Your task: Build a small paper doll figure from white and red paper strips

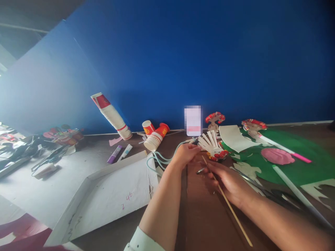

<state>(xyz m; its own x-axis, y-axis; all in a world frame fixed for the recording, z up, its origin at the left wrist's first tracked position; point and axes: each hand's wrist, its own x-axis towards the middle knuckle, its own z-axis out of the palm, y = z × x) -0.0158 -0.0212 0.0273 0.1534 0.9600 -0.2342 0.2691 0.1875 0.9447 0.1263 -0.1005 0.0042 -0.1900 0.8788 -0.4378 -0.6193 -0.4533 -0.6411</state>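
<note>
My right hand point(223, 177) grips a thin wooden stick point(234, 212), which slants from the fingertips down to the lower right. A small shiny metal piece point(201, 170) shows by those fingertips. Close by on the left, my left hand point(186, 153) has its fingers bent together; what they hold, if anything, is hidden. Just beyond both hands is a paper craft with fanned white strips point(210, 141) and a red and yellow edge point(218, 155). A pale cable point(164, 160) loops beside my left wrist.
A white box lid point(110, 195) lies left of my arm. Behind it are paper cups point(157, 137), a leaning cup stack point(112, 116), a purple glue stick point(114, 154) and a lit phone screen point(193, 120). Green paper point(309, 150), markers point(295, 191) and scissors point(253, 183) lie right.
</note>
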